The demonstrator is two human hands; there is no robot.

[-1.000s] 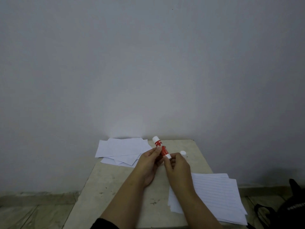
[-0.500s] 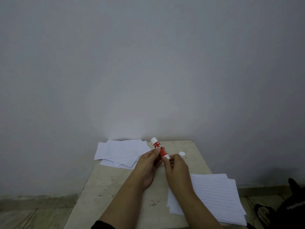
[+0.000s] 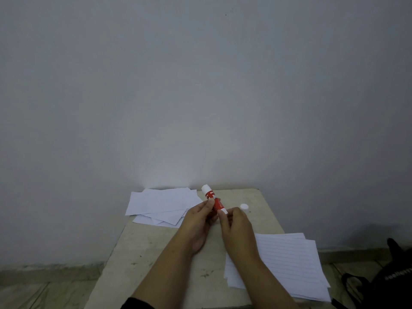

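Note:
A red and white glue stick (image 3: 212,198) is held tilted above the small beige table (image 3: 156,253), its white far end pointing up and to the left. My left hand (image 3: 198,221) pinches its red middle. My right hand (image 3: 236,228) pinches the white near end of the glue stick. A small white cap (image 3: 244,206) lies on the table just right of my right hand.
A loose pile of folded white sheets (image 3: 162,204) lies at the table's far left. A stack of lined paper (image 3: 287,266) lies at the near right, overhanging the edge. A grey wall stands right behind the table. A black bag (image 3: 392,284) sits on the floor at the right.
Both hands and the glue stick have shifted very slightly to the left in view. The grip on the stick is unchanged.

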